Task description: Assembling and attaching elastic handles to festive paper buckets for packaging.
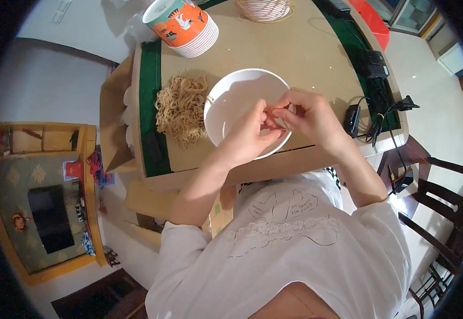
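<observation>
A round white bucket [248, 71] stands at the near edge of the table with its open top facing me. Over its right side my left hand [254, 130] and my right hand [307, 112] meet, fingertips pinched together. Whatever lies between the fingers is too small and too covered to make out. Left of the bucket lies a loose, tangled heap of tan twine [182, 110]. A short bit of twine [209, 99] shows at the bucket's left rim.
A stack of orange-and-green printed paper buckets [183, 26] stands at the back left. Another white stack [265, 9] with twine on it sits at the far edge. Black adapters and cables [376, 119] lie at the right. An open cardboard box [115, 117] is left of the table.
</observation>
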`<state>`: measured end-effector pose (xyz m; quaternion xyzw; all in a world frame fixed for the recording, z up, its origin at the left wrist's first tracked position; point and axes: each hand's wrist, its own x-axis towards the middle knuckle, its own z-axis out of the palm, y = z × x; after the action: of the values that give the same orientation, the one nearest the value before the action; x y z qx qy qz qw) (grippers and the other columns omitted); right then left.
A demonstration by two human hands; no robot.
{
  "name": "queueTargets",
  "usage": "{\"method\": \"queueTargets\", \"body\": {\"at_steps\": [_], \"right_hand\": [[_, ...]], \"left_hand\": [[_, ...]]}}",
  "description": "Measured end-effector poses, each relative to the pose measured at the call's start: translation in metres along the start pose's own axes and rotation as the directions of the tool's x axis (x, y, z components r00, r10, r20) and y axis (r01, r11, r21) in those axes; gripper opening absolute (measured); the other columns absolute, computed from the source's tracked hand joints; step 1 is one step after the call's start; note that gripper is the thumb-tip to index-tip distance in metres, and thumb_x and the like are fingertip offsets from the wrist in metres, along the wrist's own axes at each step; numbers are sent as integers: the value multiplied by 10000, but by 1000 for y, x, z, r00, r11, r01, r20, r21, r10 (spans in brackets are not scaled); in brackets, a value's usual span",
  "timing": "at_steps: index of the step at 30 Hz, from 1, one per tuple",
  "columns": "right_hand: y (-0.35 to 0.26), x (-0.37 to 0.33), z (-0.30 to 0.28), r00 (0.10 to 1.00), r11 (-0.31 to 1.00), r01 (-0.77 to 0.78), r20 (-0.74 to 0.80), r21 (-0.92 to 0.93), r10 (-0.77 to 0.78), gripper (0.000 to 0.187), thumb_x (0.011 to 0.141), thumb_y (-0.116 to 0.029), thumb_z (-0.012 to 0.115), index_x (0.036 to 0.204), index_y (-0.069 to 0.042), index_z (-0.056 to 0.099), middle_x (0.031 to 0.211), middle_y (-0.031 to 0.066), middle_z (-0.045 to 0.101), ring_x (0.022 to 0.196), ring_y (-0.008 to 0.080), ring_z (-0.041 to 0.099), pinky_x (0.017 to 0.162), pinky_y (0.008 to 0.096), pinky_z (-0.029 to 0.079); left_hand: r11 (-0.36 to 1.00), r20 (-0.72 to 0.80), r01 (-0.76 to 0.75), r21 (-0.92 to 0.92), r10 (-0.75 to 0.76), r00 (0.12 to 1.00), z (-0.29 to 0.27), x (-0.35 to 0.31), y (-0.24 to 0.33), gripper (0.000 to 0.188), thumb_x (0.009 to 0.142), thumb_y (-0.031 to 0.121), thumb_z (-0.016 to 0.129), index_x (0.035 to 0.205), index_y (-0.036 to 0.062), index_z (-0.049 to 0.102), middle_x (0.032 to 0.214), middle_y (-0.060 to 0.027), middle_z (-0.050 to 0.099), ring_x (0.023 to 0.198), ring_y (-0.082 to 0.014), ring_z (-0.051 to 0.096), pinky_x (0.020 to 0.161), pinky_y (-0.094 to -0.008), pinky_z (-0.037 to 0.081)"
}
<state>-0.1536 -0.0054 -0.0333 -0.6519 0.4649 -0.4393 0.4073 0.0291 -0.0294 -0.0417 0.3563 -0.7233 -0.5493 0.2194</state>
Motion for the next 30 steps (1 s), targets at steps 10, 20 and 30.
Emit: {"method": "queueTargets", "body": {"at_steps": [10,20,30], "right_hand": [[5,-4,-4,999,993,-34,3,115,34,111,876,-78,614,922,13,658,789,3,603,651,34,496,563,193,396],[8,-5,0,996,962,-88,-4,257,92,116,883,-54,594,917,41,651,832,34,610,732,66,554,662,213,456],[5,-20,14,952,986,129,-267,-101,-152,86,817,-50,662,873,12,644,987,92,579,685,105,570,585,225,468]], "left_hand": [[869,-218,-260,420,375,901,-3,-10,24,212,694,-115,588,770,69,661,692,-38,442,565,-142,462,480,-268,354],[616,-86,-201,762,404,911,4,-9,34,225,720,14,645,914,127,669,661,-65,498,568,-224,557,483,-337,445],[986,-201,-106,129,130,971,2,-4,32,31,851,57,601,843,40,577,760,-21,558,618,-108,516,549,-249,425]]}}
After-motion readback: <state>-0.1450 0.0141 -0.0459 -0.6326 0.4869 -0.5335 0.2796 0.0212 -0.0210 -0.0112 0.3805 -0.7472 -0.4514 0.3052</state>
